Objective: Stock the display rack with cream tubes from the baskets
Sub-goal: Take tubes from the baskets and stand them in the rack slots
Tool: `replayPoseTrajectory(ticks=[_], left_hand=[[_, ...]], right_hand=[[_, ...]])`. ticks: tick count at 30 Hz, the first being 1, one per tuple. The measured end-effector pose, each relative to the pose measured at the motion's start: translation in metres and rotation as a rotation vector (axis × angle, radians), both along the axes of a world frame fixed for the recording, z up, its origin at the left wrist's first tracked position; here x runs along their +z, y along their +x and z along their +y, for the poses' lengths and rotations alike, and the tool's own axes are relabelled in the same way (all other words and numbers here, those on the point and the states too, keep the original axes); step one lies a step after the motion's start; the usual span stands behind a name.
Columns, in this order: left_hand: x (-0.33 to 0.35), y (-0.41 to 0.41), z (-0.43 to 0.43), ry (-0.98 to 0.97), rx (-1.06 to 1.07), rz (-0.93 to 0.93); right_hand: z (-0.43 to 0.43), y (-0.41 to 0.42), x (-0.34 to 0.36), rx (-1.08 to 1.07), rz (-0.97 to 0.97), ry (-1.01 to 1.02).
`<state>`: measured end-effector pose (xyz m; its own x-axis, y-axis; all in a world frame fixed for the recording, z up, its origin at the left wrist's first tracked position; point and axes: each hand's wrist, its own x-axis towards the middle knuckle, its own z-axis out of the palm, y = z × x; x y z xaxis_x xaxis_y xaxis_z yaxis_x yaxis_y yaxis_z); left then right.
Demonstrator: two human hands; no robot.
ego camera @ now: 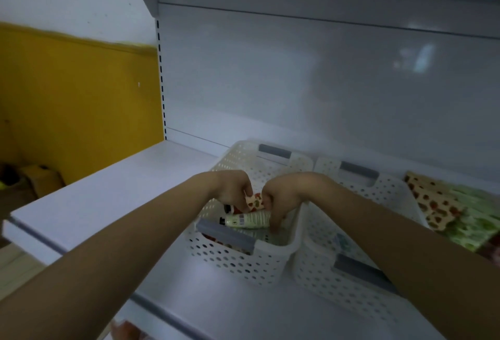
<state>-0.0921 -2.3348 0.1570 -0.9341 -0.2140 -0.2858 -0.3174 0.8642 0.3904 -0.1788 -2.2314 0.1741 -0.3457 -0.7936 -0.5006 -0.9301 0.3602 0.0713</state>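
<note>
Two hands reach into a white basket [238, 258] of cream tubes on a shelf [108, 199].

Inside the white basket, the left hand [232, 190] pinches one end of a strawberry tube [255, 201] and holds it up off the basket floor. The right hand [281, 196] is just beside it with its fingers curled. Its thumb touches the other end of that tube, and its fingertips point down by the flat end of a green tube [249, 219]. The green tube lies on its side on the basket floor. I cannot tell if the right hand grips either tube. A second basket [324, 280] touches the white basket's right side. Further right, a pile of tubes [438, 207] lies on the shelf. Behind the white basket is a pale back panel [297, 82]. Far to its left is a yellow wall [75, 101]. The room is dim.
</note>
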Motion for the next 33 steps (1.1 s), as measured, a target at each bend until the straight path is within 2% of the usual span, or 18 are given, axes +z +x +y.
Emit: replayPoseTrajectory(ticks=[3,11,15,19,24,27,31,33], left_hand=[[0.006,0.001,0.001,0.061,0.068,0.059],[0.050,0.006,0.013,0.647,0.324,0.572],[0.071,-0.009,0.045,0.750,0.297,0.630],[0.081,-0.031,0.096,0.842,0.205,0.571],[0.078,-0.066,0.166,0.983,0.122,0.477],[0.076,-0.086,0.203,0.947,0.072,0.438],[0.077,-0.113,0.238,0.936,0.082,0.484],[0.078,-0.124,0.250,0.950,0.071,0.530]], right_hand=[[0.004,0.001,0.013,-0.023,-0.124,-0.177],[0.078,-0.025,0.074,-0.382,-0.973,-1.034],[0.127,-0.044,0.081,-0.582,-1.260,-1.281],[0.175,-0.054,0.069,-0.693,-1.537,-1.435],[0.230,-0.064,0.051,-0.822,-1.606,-1.605],[0.263,-0.073,0.043,-0.842,-1.699,-1.745],[0.302,-0.079,0.041,-0.808,-1.640,-1.868],[0.317,-0.082,0.040,-0.857,-1.530,-1.923]])
